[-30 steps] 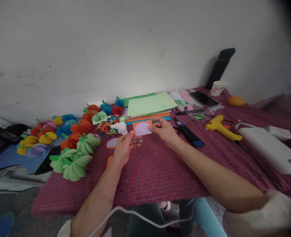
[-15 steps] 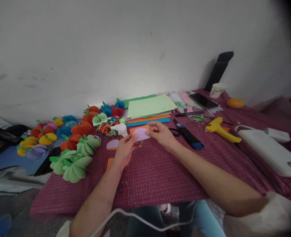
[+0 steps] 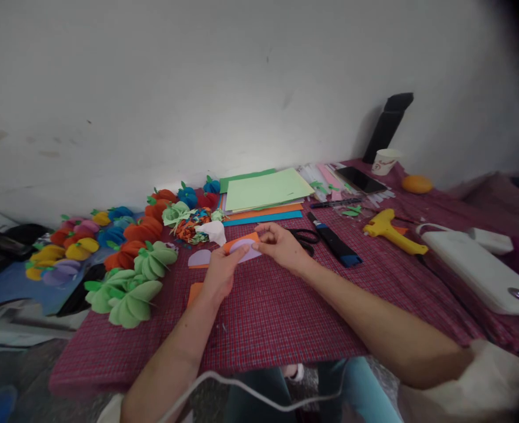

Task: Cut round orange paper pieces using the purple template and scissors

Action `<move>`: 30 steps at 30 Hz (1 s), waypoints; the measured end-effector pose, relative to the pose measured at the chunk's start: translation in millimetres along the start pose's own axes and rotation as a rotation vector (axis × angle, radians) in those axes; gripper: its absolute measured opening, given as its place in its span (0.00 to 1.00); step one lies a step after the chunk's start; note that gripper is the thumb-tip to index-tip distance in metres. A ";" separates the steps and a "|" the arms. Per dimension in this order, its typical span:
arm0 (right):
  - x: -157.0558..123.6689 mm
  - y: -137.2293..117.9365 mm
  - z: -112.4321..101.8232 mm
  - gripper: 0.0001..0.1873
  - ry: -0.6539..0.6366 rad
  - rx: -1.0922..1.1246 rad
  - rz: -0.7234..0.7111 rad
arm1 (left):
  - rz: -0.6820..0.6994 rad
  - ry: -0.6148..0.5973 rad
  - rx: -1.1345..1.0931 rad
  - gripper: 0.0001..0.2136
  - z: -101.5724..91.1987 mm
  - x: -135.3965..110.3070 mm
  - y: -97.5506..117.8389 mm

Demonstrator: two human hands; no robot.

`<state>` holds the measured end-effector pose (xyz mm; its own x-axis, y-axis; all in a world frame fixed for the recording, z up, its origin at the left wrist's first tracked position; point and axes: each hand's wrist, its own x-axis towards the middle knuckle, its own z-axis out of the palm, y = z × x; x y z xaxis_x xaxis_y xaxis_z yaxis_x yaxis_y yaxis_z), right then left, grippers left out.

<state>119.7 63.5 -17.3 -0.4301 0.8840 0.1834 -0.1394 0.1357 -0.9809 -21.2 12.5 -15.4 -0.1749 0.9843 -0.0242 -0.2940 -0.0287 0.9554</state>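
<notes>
My left hand (image 3: 221,271) pinches the left end of a lilac half-round paper piece (image 3: 244,254) together with an orange paper piece (image 3: 251,237) lying behind it. My right hand (image 3: 282,249) has its thumb and fingers closed on the right end of the same two papers. They are held above the checked tablecloth. To the left of them, a second lilac half-round (image 3: 200,257) lies with an orange edge under it. Another orange paper (image 3: 194,292) is partly hidden by my left arm. Black scissors (image 3: 307,238) lie just behind my right hand.
Several colourful paper pumpkins (image 3: 144,228) crowd the left side. Coloured paper sheets (image 3: 268,191) are stacked by the wall. At the right are a blue-and-black cutter (image 3: 336,242), a yellow glue gun (image 3: 389,229), a phone (image 3: 361,180), a paper cup (image 3: 385,163) and a white device (image 3: 484,270).
Both hands have moved slightly left and down with the lilac and orange papers, which are now tilted differently. More of the scissors shows behind my right hand.
</notes>
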 end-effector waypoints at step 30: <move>0.9 -11.8 -2.9 0.15 -0.003 0.069 0.001 | -0.072 -0.017 -0.083 0.12 -2.3 -0.2 13.1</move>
<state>123.6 64.1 -5.7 -0.4329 0.8827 0.1830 -0.1999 0.1039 -0.9743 -27.1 11.6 -3.6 -0.1353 0.9871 -0.0861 -0.3824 0.0281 0.9236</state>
